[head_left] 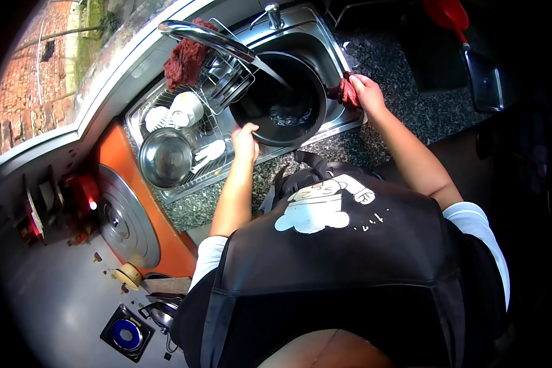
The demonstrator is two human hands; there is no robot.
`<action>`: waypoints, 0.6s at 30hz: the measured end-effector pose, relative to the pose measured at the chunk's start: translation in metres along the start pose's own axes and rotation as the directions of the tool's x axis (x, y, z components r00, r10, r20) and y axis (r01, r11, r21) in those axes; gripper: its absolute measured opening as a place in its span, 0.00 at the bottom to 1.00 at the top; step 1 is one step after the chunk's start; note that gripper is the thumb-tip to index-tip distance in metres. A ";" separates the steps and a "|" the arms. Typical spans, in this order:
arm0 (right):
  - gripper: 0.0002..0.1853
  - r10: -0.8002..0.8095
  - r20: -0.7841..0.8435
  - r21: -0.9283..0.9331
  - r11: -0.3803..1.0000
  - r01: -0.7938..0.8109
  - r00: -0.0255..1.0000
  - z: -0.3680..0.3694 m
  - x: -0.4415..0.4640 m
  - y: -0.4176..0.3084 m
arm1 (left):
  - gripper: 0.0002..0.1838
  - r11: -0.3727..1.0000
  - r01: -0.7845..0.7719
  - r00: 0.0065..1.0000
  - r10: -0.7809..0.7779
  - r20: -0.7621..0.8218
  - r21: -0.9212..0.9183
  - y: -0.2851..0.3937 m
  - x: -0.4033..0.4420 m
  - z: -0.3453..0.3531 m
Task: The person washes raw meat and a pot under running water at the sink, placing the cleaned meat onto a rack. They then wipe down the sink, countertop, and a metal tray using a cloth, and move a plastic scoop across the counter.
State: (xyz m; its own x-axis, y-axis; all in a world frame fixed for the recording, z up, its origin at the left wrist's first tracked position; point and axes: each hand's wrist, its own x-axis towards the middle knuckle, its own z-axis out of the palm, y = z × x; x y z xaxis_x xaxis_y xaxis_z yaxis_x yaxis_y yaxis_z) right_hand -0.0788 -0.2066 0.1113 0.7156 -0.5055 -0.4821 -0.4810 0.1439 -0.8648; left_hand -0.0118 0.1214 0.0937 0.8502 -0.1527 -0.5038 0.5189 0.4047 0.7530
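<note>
A large black pan (242, 113) sits in the sink, with water from the curved tap (227, 44) falling into it. Some water glints on its bottom. My left hand (245, 142) is closed on the near left rim. On the right side of the pan, my right hand (367, 95) is closed on a dark red cloth (349, 95), which lies against the pan's short handle (333, 92). The cloth hides most of that handle.
Left of the sink (331, 46), a drying rack holds a metal bowl (165, 157), white cups (186, 109) and white utensils (210, 153). Another red cloth (185, 63) hangs by the tap. A soap dispenser (274, 17) stands behind; a metal tray (484, 81) lies right.
</note>
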 end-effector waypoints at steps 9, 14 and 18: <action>0.16 -0.024 -0.051 -0.100 0.995 0.019 0.998 0.000 0.007 0.005 | 0.19 0.972 0.210 0.975 -0.215 0.047 0.101 0.029 -0.015 0.050; 0.16 -0.071 -0.032 -0.193 0.979 0.064 0.997 0.012 0.005 0.011 | 0.25 0.954 -0.116 0.993 0.102 0.065 0.277 0.034 -0.014 0.014; 0.17 -0.059 -0.009 -0.046 0.997 0.058 0.998 0.019 0.006 0.011 | 0.26 0.999 0.049 0.998 -0.048 -0.051 0.024 0.012 0.003 0.005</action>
State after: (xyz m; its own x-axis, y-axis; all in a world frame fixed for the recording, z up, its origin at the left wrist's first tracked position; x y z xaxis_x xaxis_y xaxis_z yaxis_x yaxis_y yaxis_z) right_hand -0.0700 -0.1917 0.0962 0.7379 -0.5211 -0.4290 -0.4613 0.0745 -0.8841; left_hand -0.0029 0.1217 0.1035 0.8189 -0.1259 -0.5600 0.5619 0.3750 0.7373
